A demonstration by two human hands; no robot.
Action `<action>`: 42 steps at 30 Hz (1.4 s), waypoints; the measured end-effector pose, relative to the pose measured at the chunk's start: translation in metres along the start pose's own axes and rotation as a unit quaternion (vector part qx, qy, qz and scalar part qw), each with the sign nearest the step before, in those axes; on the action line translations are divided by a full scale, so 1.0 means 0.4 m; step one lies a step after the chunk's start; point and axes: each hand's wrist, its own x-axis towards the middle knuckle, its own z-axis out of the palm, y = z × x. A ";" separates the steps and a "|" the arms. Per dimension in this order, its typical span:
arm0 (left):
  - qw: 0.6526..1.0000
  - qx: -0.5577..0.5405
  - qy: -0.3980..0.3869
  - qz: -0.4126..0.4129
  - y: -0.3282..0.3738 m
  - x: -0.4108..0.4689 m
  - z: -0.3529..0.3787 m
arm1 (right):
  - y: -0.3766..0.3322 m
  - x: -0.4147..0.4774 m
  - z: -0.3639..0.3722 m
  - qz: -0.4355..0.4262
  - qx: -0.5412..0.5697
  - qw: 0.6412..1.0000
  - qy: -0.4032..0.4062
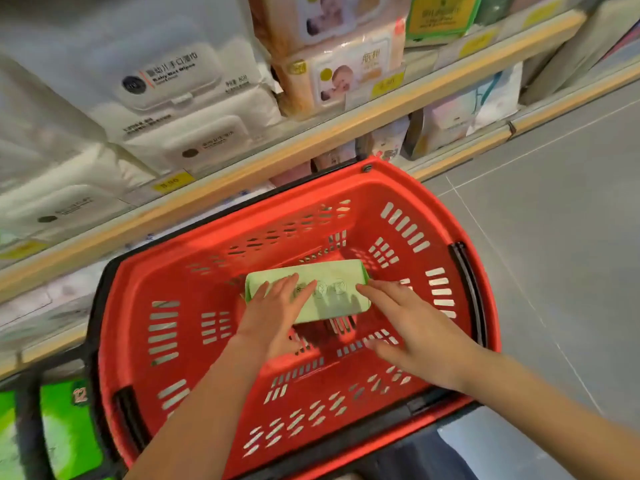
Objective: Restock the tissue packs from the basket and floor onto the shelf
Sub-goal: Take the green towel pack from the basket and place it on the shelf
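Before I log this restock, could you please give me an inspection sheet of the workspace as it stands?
Surface: grey tiled floor, right of the red basket.
Job's things: one green tissue pack lies flat in the basket; the shelf above holds white wipes packs.
Clutter: bright green packs at lower left, beside the basket.
Hands: left hand lies flat on the pack; right hand, fingers straight, at its right end.
Cables: nothing seen.
Surroundings: yellow price tags on the shelf edge.

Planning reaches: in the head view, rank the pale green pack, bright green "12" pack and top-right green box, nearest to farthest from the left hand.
1. Pale green pack, in the basket, under the left hand.
2. Bright green "12" pack, bottom left, beside basket.
3. Green box, top-right shelf.
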 end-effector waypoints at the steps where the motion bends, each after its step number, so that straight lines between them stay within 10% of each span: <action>1: 1.000 0.001 0.006 0.008 -0.001 0.021 0.013 | 0.011 0.009 0.009 -0.008 -0.003 1.000 -0.001; 19: 0.991 0.079 0.108 -0.023 -0.043 0.116 0.069 | 0.081 0.028 0.044 0.003 0.031 0.999 -0.017; 26: 0.978 -0.181 0.066 -0.077 -0.096 -0.081 -0.176 | 0.007 -0.041 -0.011 0.020 0.083 0.996 0.008; 42: 0.765 -0.572 0.294 -0.037 -0.027 -0.717 -0.888 | -0.485 -0.316 -0.514 -0.116 0.263 0.929 0.235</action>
